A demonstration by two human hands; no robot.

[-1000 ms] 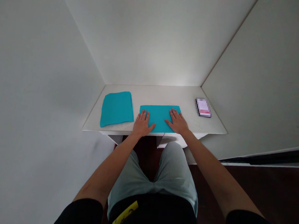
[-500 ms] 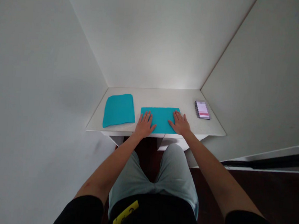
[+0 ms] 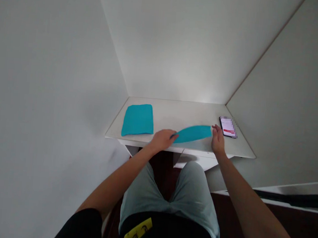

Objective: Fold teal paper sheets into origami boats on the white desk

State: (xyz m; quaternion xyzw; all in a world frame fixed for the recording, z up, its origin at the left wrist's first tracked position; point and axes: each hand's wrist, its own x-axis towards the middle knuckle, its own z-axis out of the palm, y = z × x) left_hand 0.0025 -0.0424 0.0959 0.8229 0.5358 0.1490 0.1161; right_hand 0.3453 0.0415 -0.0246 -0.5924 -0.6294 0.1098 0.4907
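My left hand [image 3: 165,139] pinches the left end of a teal sheet [image 3: 193,134], fingers closed on it. The sheet is lifted off the white desk and tilted, so it looks like a narrow, slightly bowed strip. Whether it is cloth, felt or paper I cannot tell. At its right end, my right hand [image 3: 218,139] is held upright with the fingers partly bent and a little apart, close beside the edge. A second teal piece [image 3: 138,120], roughly square with a wavy front edge, lies flat on the desk to the left of my left hand.
A phone [image 3: 228,127] with a lit, blurred screen rests at the right end of the white desk [image 3: 176,109]. Walls close in the desk at the back, left and right. Below its front edge is a drawer [image 3: 197,159], just beyond my knees.
Both hands lay flat on the sheet before. Now the left has taken hold of its left end and raised it, and the right has moved to its right edge. The view has shifted slightly.
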